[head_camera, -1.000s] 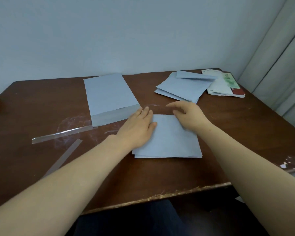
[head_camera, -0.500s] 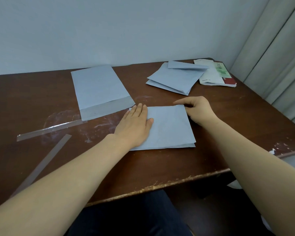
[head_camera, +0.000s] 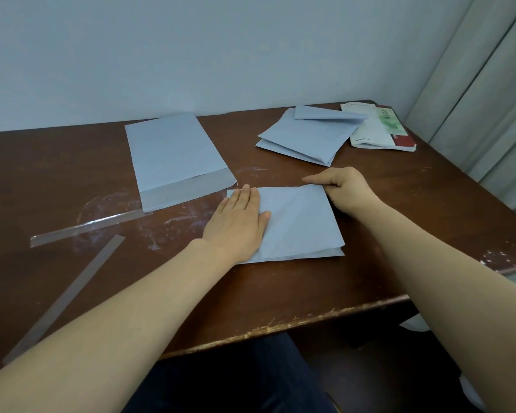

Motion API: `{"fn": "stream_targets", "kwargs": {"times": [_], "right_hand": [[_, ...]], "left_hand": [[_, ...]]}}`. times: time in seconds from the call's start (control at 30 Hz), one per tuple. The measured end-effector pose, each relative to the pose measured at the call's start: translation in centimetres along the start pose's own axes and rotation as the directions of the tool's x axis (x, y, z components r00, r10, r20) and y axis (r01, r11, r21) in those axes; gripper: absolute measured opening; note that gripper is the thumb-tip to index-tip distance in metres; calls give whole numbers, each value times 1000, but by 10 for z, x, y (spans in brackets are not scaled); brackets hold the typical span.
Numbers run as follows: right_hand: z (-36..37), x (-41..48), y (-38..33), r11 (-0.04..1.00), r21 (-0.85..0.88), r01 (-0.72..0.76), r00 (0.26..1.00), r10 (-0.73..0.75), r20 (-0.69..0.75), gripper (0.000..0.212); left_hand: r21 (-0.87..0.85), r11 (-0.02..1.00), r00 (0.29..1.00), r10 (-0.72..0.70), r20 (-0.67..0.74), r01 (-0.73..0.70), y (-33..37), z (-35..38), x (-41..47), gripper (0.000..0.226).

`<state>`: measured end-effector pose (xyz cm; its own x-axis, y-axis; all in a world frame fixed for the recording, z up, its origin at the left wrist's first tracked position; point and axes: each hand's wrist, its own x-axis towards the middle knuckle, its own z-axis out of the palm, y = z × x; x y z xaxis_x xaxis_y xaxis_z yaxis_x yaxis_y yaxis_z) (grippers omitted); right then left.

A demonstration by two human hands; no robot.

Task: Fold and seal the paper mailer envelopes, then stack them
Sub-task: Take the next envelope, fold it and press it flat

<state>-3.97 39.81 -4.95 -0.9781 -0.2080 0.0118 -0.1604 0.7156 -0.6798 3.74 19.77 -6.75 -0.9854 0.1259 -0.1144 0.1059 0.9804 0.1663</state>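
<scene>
The folded mailer lies at the table's centre; the left hand rests flat on its 9 o'clock side with fingers together, and the right hand pinches the corner at 1 o'clock. I think sealing is finishing. Next it should go onto the stack at 1 o'clock, edges aligned.

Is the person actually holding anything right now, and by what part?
Yes: the folded envelope. The right hand pinches its far right corner, while the left hand lies flat on its left side, pressing it to the table.
</scene>
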Motion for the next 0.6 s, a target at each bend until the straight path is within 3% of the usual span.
{"fn": "stream_targets", "kwargs": {"times": [0.07,0.13,0.17,0.23,0.33,0.6], "right_hand": [[-10,1,-12,992,-104,-65,996,59,-65,49],[-16,-4,-38,976,-219,-2,989,-30,-142,50],[-14,-9,-54,971,-230,63,990,-89,-106,46],[3,-22,-79,961,-234,150,986,-127,108,38],[40,-35,-76,931,-306,202,929,-83,360,52],[38,-32,-27,866,-488,106,965,28,260,55]], "left_hand": [[18,1000,1000,-3,0,3,1,1,1,59],[38,999,1000,4,-9,-3,2,0,1,58],[43,999,1000,9,-15,-8,1,0,1,58],[42,999,999,20,-29,-19,0,0,1,58],[28,999,999,29,-32,-28,-1,3,2,57],[68,998,1000,-7,-19,8,3,0,0,57]]}}
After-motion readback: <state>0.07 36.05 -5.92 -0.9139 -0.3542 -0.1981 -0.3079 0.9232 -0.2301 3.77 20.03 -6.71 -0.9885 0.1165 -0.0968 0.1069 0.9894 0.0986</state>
